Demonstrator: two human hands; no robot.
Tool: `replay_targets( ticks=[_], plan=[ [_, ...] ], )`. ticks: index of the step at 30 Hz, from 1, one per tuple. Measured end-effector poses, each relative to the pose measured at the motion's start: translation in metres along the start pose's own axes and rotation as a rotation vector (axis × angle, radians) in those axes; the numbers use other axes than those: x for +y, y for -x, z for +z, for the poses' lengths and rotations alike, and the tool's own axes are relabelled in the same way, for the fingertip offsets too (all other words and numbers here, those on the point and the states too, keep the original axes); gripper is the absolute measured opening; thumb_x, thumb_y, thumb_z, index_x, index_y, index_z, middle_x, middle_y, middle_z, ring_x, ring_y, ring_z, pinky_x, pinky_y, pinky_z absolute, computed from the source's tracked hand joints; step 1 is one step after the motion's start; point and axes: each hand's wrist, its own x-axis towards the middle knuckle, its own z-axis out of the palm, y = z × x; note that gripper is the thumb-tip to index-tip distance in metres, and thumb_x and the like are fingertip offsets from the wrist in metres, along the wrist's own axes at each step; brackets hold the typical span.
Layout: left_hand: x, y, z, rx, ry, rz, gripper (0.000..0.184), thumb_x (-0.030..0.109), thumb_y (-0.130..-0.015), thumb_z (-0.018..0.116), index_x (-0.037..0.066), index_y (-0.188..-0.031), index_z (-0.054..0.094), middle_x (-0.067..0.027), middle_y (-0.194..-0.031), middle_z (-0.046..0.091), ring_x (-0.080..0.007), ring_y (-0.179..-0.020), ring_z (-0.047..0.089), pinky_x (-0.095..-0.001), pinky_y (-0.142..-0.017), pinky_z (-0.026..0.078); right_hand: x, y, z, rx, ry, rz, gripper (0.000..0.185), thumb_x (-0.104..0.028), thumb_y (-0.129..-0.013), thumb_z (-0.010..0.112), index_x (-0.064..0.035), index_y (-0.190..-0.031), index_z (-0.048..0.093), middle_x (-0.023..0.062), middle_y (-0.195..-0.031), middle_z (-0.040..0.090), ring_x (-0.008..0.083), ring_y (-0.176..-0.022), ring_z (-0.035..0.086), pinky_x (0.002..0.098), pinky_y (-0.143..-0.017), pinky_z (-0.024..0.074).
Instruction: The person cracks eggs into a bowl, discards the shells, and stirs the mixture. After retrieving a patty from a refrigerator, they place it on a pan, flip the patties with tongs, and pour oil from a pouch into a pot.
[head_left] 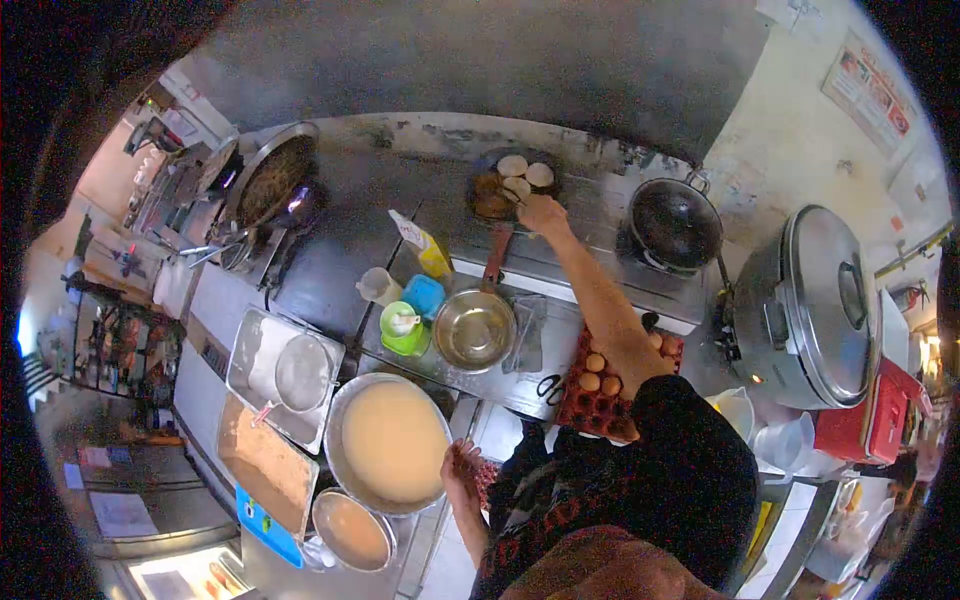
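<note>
My right hand (541, 213) reaches over a dark frying pan (484, 166) on the stove. Its fingers are closed round what looks like a thin utensil, mostly hidden by the hand. Several round, pale pieces (512, 166) lie in the pan beside a browned piece (490, 196). The pan's brown handle (497, 255) points toward me. My left hand (462, 467) hangs low with its fingers apart and nothing in it, close to the rim of a large metal bowl (336, 455) of pale batter (395, 440).
An egg tray (590, 412) lies under my right forearm. Nearer the middle stand a steel bowl (474, 332), a green container (404, 330) and a yellow-white packet (425, 245). To the right are a black wok (676, 225) and a big lidded pot (825, 300).
</note>
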Motion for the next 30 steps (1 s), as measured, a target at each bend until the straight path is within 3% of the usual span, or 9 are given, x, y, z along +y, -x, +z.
replay_targets(
  ticks=[6,9,12,15,18,21,22,24,30],
  plan=[
    [-0.011,0.003,-0.023,0.023,0.17,0.046,0.034,0.031,-0.095,0.05,0.004,-0.113,0.056,-0.01,-0.101,0.063,-0.0223,-0.091,0.06,-0.0344,-0.083,0.048,0.031,0.006,0.018,-0.061,0.046,0.017,0.036,-0.036,-0.086,0.05,-0.0076,-0.106,0.062,0.0211,-0.088,0.067,0.0374,-0.089,0.065,0.0491,-0.076,0.0526],
    [-0.003,0.008,-0.011,0.046,0.14,0.046,0.034,0.032,-0.095,0.05,0.004,-0.113,0.056,-0.0103,-0.101,0.063,-0.0223,-0.091,0.06,-0.0338,-0.082,0.048,-0.003,0.037,-0.025,-0.113,0.072,0.04,0.038,-0.034,-0.087,0.049,-0.0096,-0.115,0.059,0.021,-0.094,0.066,0.0373,-0.091,0.064,0.0486,-0.079,0.0517],
    [0.001,0.004,-0.003,0.038,0.079,0.066,0.037,0.034,-0.094,0.05,0.004,-0.116,0.055,-0.01,-0.1,0.063,-0.022,-0.091,0.06,-0.0325,-0.08,0.046,0.028,0.025,-0.007,-0.082,0.051,-0.047,0.04,-0.035,-0.086,0.051,-0.0104,-0.116,0.06,0.0194,-0.096,0.066,0.0375,-0.091,0.064,0.0478,-0.08,0.0517],
    [0.008,0.006,0.005,0.037,0.053,0.054,0.041,0.038,-0.094,0.049,0.005,-0.118,0.053,-0.0095,-0.102,0.063,-0.0219,-0.092,0.06,-0.0316,-0.08,0.045,0.042,0.035,-0.007,-0.046,0.092,-0.002,0.039,-0.036,-0.085,0.053,-0.0137,-0.115,0.063,0.0177,-0.097,0.067,0.0373,-0.091,0.064,0.0464,-0.081,0.0518],
    [-0.006,-0.005,-0.006,0.024,0.041,0.039,0.044,0.041,-0.093,0.048,0.005,-0.119,0.053,-0.0086,-0.103,0.062,-0.0217,-0.094,0.059,-0.0316,-0.079,0.045,0.044,0.043,-0.003,0.0,0.127,-0.143,0.037,-0.036,-0.085,0.055,-0.0159,-0.115,0.063,0.0165,-0.1,0.066,0.0358,-0.094,0.063,0.0456,-0.083,0.0512],
    [-0.005,-0.004,-0.001,-0.005,-0.013,0.033,0.046,0.043,-0.093,0.047,0.006,-0.119,0.053,-0.0082,-0.104,0.062,-0.0216,-0.095,0.058,-0.0318,-0.08,0.045,0.018,0.038,-0.027,-0.148,0.163,0.026,0.037,-0.037,-0.085,0.055,-0.0154,-0.114,0.064,0.0148,-0.102,0.066,0.0345,-0.098,0.062,0.0448,-0.087,0.0497],
    [-0.001,-0.004,0.003,-0.017,-0.034,0.034,0.046,0.043,-0.093,0.047,0.006,-0.119,0.053,-0.0081,-0.104,0.062,-0.0216,-0.095,0.058,-0.0318,-0.081,0.045,0.023,0.037,-0.025,-0.103,0.14,-0.004,0.037,-0.037,-0.084,0.055,-0.0141,-0.112,0.064,0.0147,-0.102,0.067,0.0346,-0.098,0.062,0.0451,-0.087,0.0499],
    [-0.001,-0.012,-0.007,-0.073,0.036,0.002,0.044,0.042,-0.094,0.046,0.005,-0.118,0.053,-0.0085,-0.103,0.062,-0.0218,-0.096,0.058,-0.0324,-0.082,0.045,0.029,0.034,-0.023,-0.008,0.093,-0.066,0.038,-0.039,-0.084,0.056,-0.0114,-0.108,0.065,0.0146,-0.101,0.067,0.0348,-0.098,0.063,0.0455,-0.087,0.0503],
    [-0.009,-0.008,-0.01,0.004,0.102,0.033,0.039,0.036,-0.094,0.048,0.003,-0.115,0.054,-0.01,-0.101,0.062,-0.0225,-0.093,0.059,-0.035,-0.084,0.046,0.015,0.032,-0.028,-0.121,0.149,-0.014,0.036,-0.039,-0.085,0.052,-0.0121,-0.105,0.067,0.0154,-0.099,0.068,0.0359,-0.096,0.064,0.0463,-0.083,0.0521]
  ],
)
